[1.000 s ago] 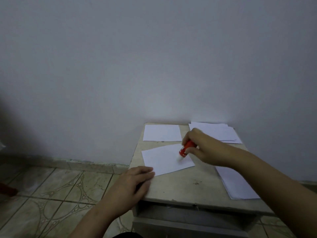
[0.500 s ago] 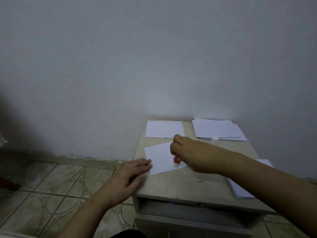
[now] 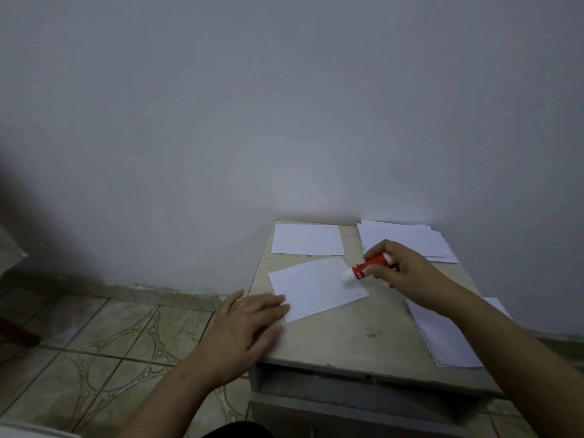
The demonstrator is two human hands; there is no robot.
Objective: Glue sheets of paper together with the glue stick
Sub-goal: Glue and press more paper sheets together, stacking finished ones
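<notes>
A white sheet of paper (image 3: 313, 287) lies tilted in the middle of a small beige table (image 3: 354, 336). My left hand (image 3: 249, 324) lies flat with straight fingers pressing the sheet's near left corner. My right hand (image 3: 401, 267) grips a red glue stick (image 3: 368, 267) tilted down to the left. Its white tip touches the sheet near the right edge. Another single sheet (image 3: 307, 239) lies at the table's far left.
A stack of white sheets (image 3: 410, 240) sits at the far right of the table, another stack (image 3: 448, 336) at the near right, partly under my right forearm. A grey wall stands right behind the table. Patterned floor tiles (image 3: 110, 352) spread to the left.
My right hand has moved the glue stick from the sheet's near middle to its right edge. The left hand has stayed on the near left corner.
</notes>
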